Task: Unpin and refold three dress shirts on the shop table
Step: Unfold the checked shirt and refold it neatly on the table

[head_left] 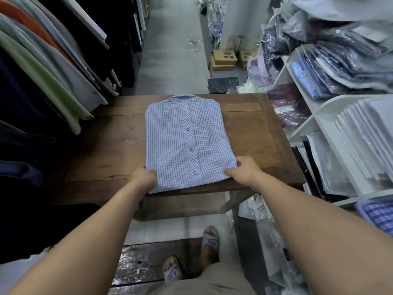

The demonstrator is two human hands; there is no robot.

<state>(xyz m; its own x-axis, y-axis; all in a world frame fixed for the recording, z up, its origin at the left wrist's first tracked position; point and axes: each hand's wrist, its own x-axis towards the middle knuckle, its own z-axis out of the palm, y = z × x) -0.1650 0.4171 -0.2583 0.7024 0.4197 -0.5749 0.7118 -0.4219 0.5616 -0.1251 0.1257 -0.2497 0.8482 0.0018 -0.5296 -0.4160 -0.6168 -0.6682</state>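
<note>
1. On the counter (255, 128), the folded checked shirt (185, 141) lies centred, collar far.
2. Left hand (144, 177) and right hand (244, 170) fingers (240, 160) grip its near corners.
3. Light, soft, floppy, likely: hold those corners.

Table (255, 135) top: folded shirt (182, 141) takes the centre strip, collar at far edge, hem at near edge. Bare wood free on both sides of it. L hand (144, 177) and R hand (244, 171) grip the near corners; no access there.

L side: hanging garments (42, 71) crowd the L edge and overlap the far-L corner.

R side: white shelf unit (308, 124) w/ bagged shirts (340, 60) stands just beside the R edge.

Far side: black bag (222, 85) at far-R edge, cardboard boxes (225, 58) beyond it. Aisle floor (170, 50) open in the centre.
</note>
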